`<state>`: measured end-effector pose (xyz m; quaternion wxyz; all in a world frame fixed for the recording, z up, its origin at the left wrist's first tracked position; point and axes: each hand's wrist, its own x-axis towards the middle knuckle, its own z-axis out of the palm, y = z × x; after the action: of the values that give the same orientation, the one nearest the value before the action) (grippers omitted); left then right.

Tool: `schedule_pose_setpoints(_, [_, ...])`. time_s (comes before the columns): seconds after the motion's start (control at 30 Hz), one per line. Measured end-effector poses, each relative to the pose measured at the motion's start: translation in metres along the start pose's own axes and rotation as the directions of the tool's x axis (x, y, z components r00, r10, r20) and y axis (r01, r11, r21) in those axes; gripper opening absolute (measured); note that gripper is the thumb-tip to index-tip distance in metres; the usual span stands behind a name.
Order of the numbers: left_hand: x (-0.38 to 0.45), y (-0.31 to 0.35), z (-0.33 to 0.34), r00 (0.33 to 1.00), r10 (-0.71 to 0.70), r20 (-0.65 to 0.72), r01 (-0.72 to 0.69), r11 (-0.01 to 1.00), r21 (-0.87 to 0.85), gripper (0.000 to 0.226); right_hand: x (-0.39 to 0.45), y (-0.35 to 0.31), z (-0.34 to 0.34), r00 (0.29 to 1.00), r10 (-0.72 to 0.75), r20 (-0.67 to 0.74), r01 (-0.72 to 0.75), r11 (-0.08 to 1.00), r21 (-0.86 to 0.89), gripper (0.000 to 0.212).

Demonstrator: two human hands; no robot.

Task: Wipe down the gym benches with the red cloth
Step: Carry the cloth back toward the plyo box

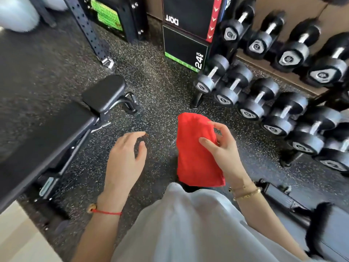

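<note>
A folded red cloth (196, 148) hangs in front of me at centre right, gripped by my right hand (224, 148), whose thumb and fingers pinch its right edge. My left hand (126, 157) hovers to the left of the cloth with fingers spread and nothing in it, a short gap away from the cloth. A black padded gym bench (43, 137) stretches along the left side, with its small seat pad (103, 91) at the far end. Both hands are over the floor, to the right of the bench.
A rack of black dumbbells (279, 95) fills the right side. Black plyo boxes (185, 46) and a perforated rack upright (88, 33) stand at the back. Speckled rubber floor (160, 91) lies between the bench and the dumbbells. Another dark frame (283, 197) sits low at the right.
</note>
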<state>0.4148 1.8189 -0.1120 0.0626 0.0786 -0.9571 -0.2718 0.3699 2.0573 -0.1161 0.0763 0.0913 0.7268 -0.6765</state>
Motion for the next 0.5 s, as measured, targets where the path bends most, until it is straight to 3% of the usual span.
schedule_pose_setpoints(0.5, [0.311, -0.007, 0.009, 0.982, -0.027, -0.189, 0.025, 1.0, -0.016, 0.028, 0.324, -0.095, 0.07, 0.992, -0.078, 0.097, 0.075, 0.997, 0.03, 0.042])
